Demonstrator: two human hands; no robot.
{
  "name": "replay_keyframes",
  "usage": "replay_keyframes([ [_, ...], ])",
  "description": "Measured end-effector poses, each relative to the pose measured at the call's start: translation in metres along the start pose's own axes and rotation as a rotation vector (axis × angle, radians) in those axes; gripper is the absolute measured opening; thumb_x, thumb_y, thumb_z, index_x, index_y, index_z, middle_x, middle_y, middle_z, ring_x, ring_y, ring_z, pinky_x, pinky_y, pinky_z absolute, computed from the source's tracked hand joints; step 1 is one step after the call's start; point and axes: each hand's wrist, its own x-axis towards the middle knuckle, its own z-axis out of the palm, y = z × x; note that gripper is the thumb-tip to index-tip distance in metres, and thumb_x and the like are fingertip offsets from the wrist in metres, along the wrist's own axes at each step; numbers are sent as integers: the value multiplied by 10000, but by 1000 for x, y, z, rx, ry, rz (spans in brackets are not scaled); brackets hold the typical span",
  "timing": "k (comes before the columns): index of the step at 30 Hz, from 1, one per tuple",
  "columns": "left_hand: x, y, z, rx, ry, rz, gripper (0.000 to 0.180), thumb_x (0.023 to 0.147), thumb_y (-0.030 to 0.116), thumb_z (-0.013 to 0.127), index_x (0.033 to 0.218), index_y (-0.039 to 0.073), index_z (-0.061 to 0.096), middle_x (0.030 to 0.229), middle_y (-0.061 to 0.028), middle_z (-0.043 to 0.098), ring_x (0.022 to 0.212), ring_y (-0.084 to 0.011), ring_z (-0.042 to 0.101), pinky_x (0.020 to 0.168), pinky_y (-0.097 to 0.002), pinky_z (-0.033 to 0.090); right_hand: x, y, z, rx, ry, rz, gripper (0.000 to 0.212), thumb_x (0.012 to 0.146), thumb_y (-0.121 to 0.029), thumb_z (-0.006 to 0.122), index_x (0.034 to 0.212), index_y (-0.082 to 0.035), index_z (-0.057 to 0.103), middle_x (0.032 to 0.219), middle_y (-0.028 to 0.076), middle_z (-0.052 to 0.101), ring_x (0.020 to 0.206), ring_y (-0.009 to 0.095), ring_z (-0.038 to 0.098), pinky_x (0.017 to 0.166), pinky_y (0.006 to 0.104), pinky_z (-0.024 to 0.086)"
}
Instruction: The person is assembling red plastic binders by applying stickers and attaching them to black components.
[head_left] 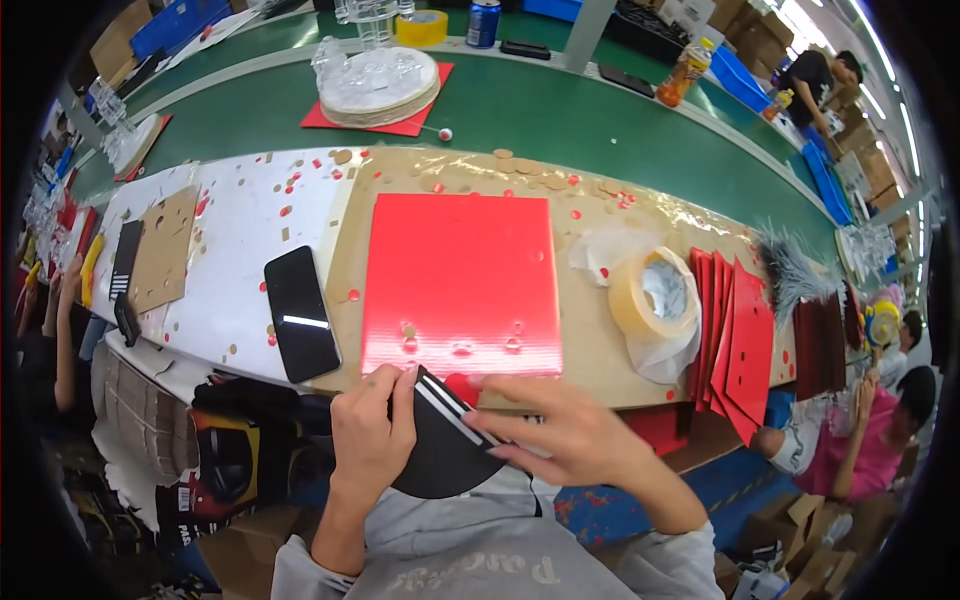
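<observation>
A black half-round flat piece (435, 462) is held tilted between my hands at the table's near edge. Two pale strips (450, 410) run along its straight side. My left hand (368, 432) pinches the upper left corner between thumb and fingers. My right hand (572, 436) is closed at the other end of the straight side, its fingers lying across the strips; the fingertips partly hide that corner. Just beyond both hands, a square red sheet (460, 275) with a few small holes lies flat on brown board.
A black phone (302, 315) lies left of the sheet. To the right are a tape roll (655, 300) and leaning red punched sheets (735, 340). Small red and brown scraps litter the board. Farther off stand a stack of white discs (380, 88) and bottles. Other people work on both sides.
</observation>
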Motion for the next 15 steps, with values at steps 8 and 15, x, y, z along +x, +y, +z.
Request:
replay_keyframes([
  [8, -3, -10, -11, 149, -21, -32, 160, 957, 48, 622, 807, -3, 598, 706, -220, 616, 644, -415, 624, 549, -456, 440, -24, 4, 70, 15, 179, -47, 355, 794, -24, 778, 1147, -50, 746, 1338, 198, 643, 974, 289, 739, 755, 343, 618],
  [15, -2, -16, -5, 188, -84, 5, 168, 954, 64, 618, 799, 4, 597, 653, -206, 591, 616, -417, 609, 542, -464, 444, -23, -10, 74, -44, 76, 63, 257, 796, -41, 790, 1042, -7, 725, 1326, 199, 639, 880, 271, 736, 705, 350, 608],
])
